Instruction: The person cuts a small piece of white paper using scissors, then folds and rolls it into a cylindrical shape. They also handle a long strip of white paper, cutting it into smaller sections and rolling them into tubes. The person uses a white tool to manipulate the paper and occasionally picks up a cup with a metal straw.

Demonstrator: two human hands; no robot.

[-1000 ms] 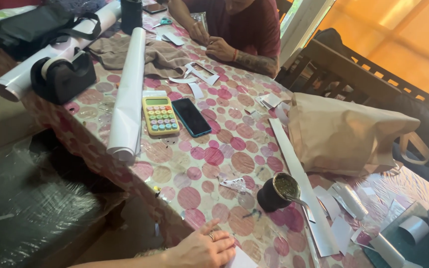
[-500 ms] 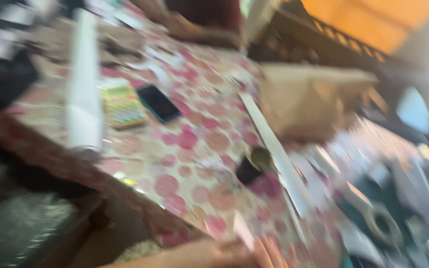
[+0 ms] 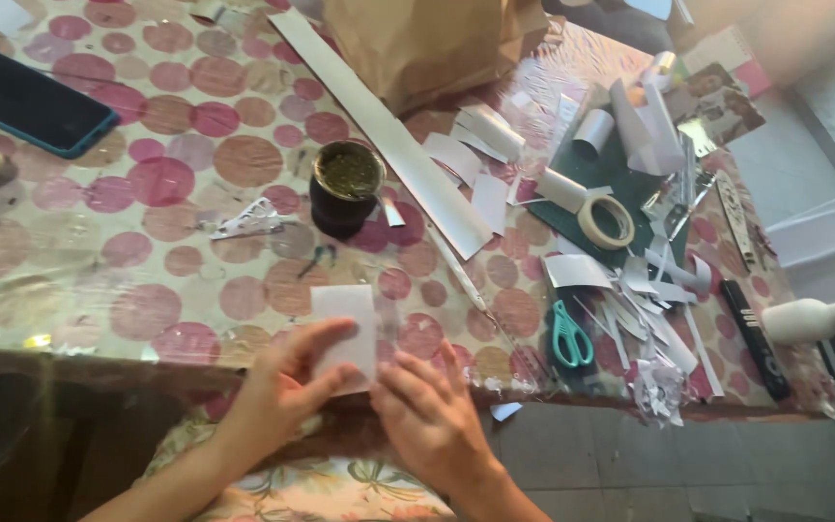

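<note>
Both hands are down at the near edge of the table [image 3: 176, 290], working one small white paper rectangle [image 3: 345, 324]. The left hand [image 3: 287, 382] comes in from the lower left, forearm angled up toward the table, fingers [image 3: 326, 338] stretched flat and pressing on the lower part of the paper, thumb tucked under along its near edge. So it is pinning the sheet rather than clenched around it. The right hand [image 3: 432, 411] arrives from the lower right, wrist bent, palm down, fingers loosely spread; its index fingertip meets the paper's lower right corner, the others rest on the tablecloth just beside it. Whether it actually grips the corner, I cannot tell.

The paper lies flat on the dotted pink cloth, right at the table's near edge, its top half clear of both hands. Just beyond it stands a small dark round cup [image 3: 345, 188] with greenish contents. A long white paper strip [image 3: 388, 135] runs diagonally past the cup, ending near a brown paper bag [image 3: 427, 43] at the far side. To the right, well apart from the hands, teal-handled scissors [image 3: 570, 333] lie among a scatter of paper offcuts, with a roll of tape [image 3: 606, 220] on a dark green mat [image 3: 572, 174] behind them. Far left, a dark phone [image 3: 26, 97] lies flat.
</note>
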